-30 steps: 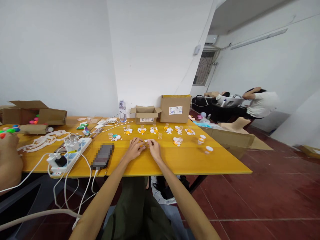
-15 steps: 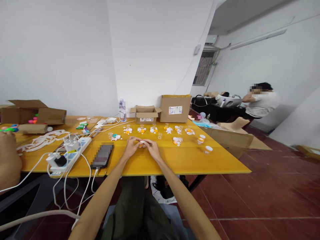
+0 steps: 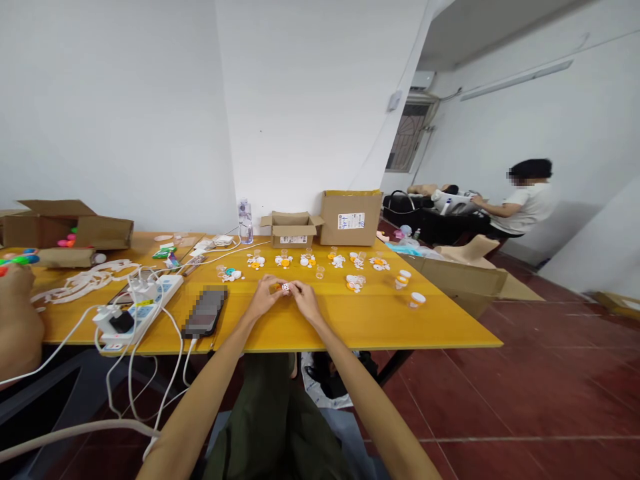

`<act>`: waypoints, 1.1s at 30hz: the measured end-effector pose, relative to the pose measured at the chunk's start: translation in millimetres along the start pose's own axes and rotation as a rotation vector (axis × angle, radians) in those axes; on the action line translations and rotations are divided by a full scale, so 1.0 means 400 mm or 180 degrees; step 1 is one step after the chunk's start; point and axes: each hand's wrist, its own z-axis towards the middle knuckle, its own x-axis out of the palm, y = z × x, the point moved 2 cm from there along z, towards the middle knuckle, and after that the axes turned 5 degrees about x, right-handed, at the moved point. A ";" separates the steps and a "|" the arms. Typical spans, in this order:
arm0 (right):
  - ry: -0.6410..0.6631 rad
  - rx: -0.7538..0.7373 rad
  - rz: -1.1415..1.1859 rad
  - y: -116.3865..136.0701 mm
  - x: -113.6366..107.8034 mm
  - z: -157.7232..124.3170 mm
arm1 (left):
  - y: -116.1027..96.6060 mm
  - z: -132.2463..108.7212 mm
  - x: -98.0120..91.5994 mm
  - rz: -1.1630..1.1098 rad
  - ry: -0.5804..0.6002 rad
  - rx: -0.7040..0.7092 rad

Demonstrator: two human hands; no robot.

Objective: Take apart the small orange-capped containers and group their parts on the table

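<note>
Just above the wooden table [image 3: 360, 327], my left hand [image 3: 261, 297] and my right hand [image 3: 303, 299] meet with their fingers closed on a small white round part with dark holes [image 3: 286, 287]. Some orange shows beside it at the left fingertips. The fingers hide most of the piece, and its exact kind is too small to make out. Beyond my hands lie piles of small white and orange pieces [image 3: 284, 261], with small clear cups [image 3: 320, 272] among them. One pile has a teal disc [image 3: 231, 273].
White-lidded clear cups [image 3: 417, 300] stand at the right. A phone [image 3: 205, 312] and a power strip [image 3: 165, 293] with cables lie left. Cardboard boxes [image 3: 350, 220] and a bottle [image 3: 245, 221] stand behind. Another person's hand [image 3: 15, 287] is far left; someone [image 3: 525, 207] sits at right.
The part between my fingers has turned, and its white face with dark holes now shows. My hands stay in nearly the same place. The person at right has lowered an arm.
</note>
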 end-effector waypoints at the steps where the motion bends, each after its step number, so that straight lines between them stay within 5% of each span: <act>1: -0.0022 0.0024 -0.0068 -0.001 0.001 0.000 | -0.001 0.000 0.000 -0.0029 0.0015 0.0000; 21: 0.0022 0.0136 -0.0692 -0.019 0.010 0.003 | -0.001 0.000 -0.004 -0.0683 0.0059 -0.0187; 33: -0.0251 0.0154 -0.0634 -0.006 0.007 -0.002 | 0.013 0.001 0.004 -0.0270 0.0014 -0.0111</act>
